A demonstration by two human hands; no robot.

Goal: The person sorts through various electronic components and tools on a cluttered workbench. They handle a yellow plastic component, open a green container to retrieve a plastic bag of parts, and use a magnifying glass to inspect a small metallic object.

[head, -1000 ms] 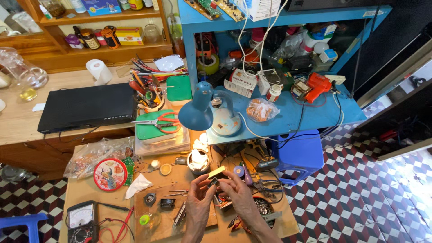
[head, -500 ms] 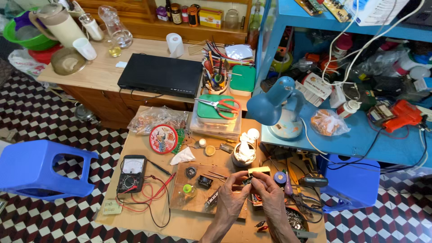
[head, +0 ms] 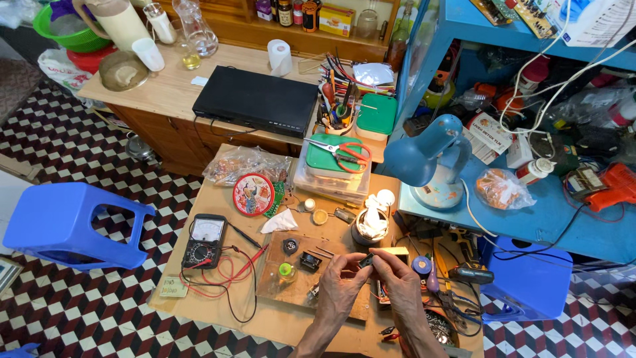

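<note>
Both sets of fingertips meet on a small dark part (head: 366, 260), pinched between the left hand (head: 339, 286) and the right hand (head: 397, 282) just below the glowing lamp bulb (head: 372, 220). The part is too small and too covered by the fingers to tell its long axis or which way it points. Just above the right fingers a short pale yellow bar (head: 392, 252) lies with its long axis running left to right; whether the right hand touches it cannot be told. The left fingers curl closed around the part, thumb against forefinger; the right fingers are bent and closed in toward it from the other side. Both hands sit palms inward with the wrists coming up from the bottom edge, where the forearms are cut off. They hover over a brown board (head: 311, 275) on the wooden worktable (head: 218, 308). Left of the bulb and lower lies a black multimeter (head: 205, 240) with red leads; above the bulb stands a blue desk lamp (head: 424, 156).
</note>
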